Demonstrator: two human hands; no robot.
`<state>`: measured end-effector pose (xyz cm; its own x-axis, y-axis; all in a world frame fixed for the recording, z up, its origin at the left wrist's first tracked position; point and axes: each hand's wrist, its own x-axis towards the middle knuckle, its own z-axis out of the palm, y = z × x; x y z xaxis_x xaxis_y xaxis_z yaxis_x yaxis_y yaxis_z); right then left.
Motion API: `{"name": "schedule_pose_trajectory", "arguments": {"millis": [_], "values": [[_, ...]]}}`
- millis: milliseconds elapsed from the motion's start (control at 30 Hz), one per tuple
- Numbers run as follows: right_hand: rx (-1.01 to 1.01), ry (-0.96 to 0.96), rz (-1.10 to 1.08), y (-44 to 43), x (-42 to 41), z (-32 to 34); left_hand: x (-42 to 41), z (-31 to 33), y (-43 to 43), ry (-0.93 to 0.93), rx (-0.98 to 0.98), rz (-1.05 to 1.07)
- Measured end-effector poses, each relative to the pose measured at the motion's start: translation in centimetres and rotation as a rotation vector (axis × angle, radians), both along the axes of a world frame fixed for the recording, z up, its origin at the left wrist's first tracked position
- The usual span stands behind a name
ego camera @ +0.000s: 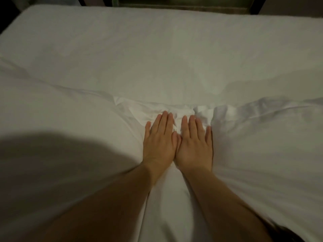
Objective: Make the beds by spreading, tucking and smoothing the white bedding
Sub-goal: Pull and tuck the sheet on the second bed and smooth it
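Observation:
White bedding covers the near half of the bed and ends in a bunched, wrinkled edge running across the middle. Beyond that edge lies the flatter white sheet on the mattress. My left hand and my right hand lie flat side by side on the bedding, palms down, fingers straight and pointing away from me. Their fingertips reach the crumpled edge, and the thumbs touch each other. Both bare forearms stretch back toward the bottom of the view.
A dark bed frame or headboard runs along the far edge of the mattress. The mattress's far left corner borders dark floor. A large shadow falls on the bedding at my left.

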<state>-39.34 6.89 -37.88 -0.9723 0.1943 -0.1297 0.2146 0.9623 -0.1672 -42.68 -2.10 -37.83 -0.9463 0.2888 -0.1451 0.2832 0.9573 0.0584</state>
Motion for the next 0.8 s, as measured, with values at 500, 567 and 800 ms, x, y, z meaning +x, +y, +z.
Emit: {"name": "schedule_pose_trajectory", "arguments": {"millis": [500,567,800], "values": [[0.029,-0.002,-0.008,0.5,-1.4,-1.2,-1.4,-1.1,0.5,-0.035,0.013,-0.002],[0.025,-0.036,-0.008,0.4,-0.7,-0.1,-0.7,-0.2,0.1,0.007,0.021,-0.020],[0.014,-0.087,-0.050,-1.7,5.2,4.5,3.7,4.1,-2.3,0.030,0.121,-0.051]]}}
